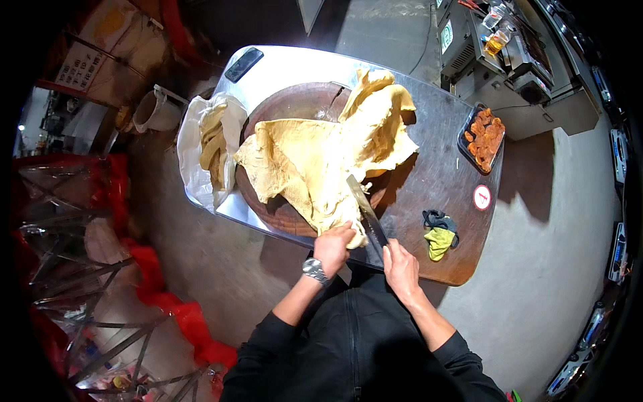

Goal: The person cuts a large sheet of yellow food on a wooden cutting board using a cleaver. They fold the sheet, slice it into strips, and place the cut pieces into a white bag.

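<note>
A large pale-yellow sheet of what looks like tripe or animal skin (pixel 311 156) lies spread over a round wooden chopping block (pixel 296 100), its folded far part hanging past the block's right side. My left hand (pixel 334 249), with a metal watch at the wrist, grips the near end of the sheet. In my right hand (pixel 402 266) is the handle of a long-bladed knife (pixel 367 211). The blade points away from me and lies against the sheet's right edge, just right of my left hand. How far it cuts in cannot be seen.
The block stands on a metal-topped table (pixel 437 151). At its left is a white plastic bag (pixel 191 151) with similar pieces; a phone (pixel 244 65) lies at the far left corner. To the right are a black tray of reddish meat (pixel 485 139) and a yellow-and-dark cloth (pixel 440 236).
</note>
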{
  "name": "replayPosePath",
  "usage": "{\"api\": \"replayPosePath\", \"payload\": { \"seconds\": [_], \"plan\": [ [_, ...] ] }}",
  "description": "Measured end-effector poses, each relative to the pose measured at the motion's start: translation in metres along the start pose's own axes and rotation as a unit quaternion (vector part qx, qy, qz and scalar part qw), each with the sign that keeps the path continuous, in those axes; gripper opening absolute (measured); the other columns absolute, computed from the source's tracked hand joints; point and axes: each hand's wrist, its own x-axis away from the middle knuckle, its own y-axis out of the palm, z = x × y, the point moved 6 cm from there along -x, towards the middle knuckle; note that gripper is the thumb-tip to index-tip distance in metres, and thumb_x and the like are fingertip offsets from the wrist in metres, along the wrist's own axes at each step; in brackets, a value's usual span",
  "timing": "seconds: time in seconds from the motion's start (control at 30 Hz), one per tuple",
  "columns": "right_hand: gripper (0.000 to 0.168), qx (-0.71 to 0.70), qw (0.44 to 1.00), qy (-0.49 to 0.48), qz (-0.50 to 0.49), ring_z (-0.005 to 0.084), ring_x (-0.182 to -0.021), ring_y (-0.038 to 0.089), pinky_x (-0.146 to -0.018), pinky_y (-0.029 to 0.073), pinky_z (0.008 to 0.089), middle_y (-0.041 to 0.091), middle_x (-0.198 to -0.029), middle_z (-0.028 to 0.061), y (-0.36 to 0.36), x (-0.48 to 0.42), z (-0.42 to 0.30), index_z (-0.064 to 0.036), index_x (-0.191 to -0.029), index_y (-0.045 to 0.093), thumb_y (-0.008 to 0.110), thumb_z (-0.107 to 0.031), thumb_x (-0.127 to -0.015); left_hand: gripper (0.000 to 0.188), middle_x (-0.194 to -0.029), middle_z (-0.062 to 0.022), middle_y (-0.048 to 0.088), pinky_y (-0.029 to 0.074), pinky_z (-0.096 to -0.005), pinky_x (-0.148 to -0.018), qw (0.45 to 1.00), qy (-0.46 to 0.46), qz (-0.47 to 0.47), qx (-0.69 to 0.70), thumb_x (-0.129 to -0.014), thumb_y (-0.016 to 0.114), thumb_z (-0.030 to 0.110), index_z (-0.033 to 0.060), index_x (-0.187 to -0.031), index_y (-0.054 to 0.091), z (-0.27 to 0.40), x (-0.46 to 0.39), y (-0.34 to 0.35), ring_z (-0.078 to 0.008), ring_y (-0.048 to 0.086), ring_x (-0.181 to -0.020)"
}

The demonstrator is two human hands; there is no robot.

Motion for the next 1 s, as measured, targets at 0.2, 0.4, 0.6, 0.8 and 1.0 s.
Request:
{"api": "replayPosePath", "payload": {
  "seconds": [0.2,0.4,0.6,0.8,1.0],
  "plan": [
    [0.017,0.01,0.999,0.025,0.03,0.0491,-0.08,0.069,-0.068,0.054,0.0593,0.072,-0.096,0.0229,0.033,-0.038,-0.045,-0.006,-0.118,0.054,0.056,-0.017,-0.105,0.029,-0.097,-0.0101,0.078,0.057,-0.034,-0.082,0.941,-0.145,0.071,0.298,-0.088,0.069,-0.001,0.0023,-0.116,0.074,-0.086,0.014,-0.034,-0.0185,0.073,-0.086],
    [0.022,0.026,0.993,0.074,0.089,0.0507,-0.079,0.069,-0.068,0.053,0.0612,0.07,-0.091,0.0271,0.068,-0.07,-0.066,-0.004,-0.122,0.05,0.053,-0.02,-0.107,0.02,-0.097,-0.0032,0.076,0.055,-0.0292,-0.076,0.903,-0.235,0.051,0.355,-0.093,0.074,0.004,-0.0032,-0.111,0.074,-0.091,-0.033,-0.077,-0.0104,0.068,-0.086],
    [0.018,0.064,0.986,0.124,0.086,0.0512,-0.08,0.069,-0.069,0.053,0.0615,0.07,-0.092,0.0273,0.072,-0.093,-0.084,-0.004,-0.109,0.047,0.054,-0.021,-0.108,0.045,-0.08,-0.0305,0.072,0.059,-0.045,-0.07,0.97,-0.161,0.054,0.175,-0.074,0.091,0.032,-0.0088,-0.087,0.075,-0.114,-0.093,-0.102,-0.0401,0.075,-0.075],
    [0.021,0.13,0.977,0.114,0.128,0.049,-0.081,0.07,-0.07,0.056,0.06,0.071,-0.093,0.0238,0.087,-0.112,-0.082,-0.004,-0.109,0.048,0.055,-0.023,-0.107,0.048,-0.072,-0.0272,0.07,0.056,-0.0438,-0.062,0.979,-0.168,0.032,0.108,-0.07,0.094,0.035,-0.0071,-0.078,0.073,-0.138,-0.114,-0.1,-0.0355,0.072,-0.066],
    [0.022,0.143,0.976,0.114,0.12,0.0504,-0.077,0.07,-0.067,0.056,0.0593,0.072,-0.085,0.0265,0.085,-0.126,-0.091,-0.002,-0.104,0.049,0.056,-0.022,-0.106,0.043,-0.072,-0.0289,0.068,0.057,-0.0483,-0.062,0.99,-0.108,0.048,0.073,-0.073,0.09,0.033,-0.0054,-0.081,0.074,-0.146,-0.096,-0.078,-0.0432,0.071,-0.069]
  ]
}}
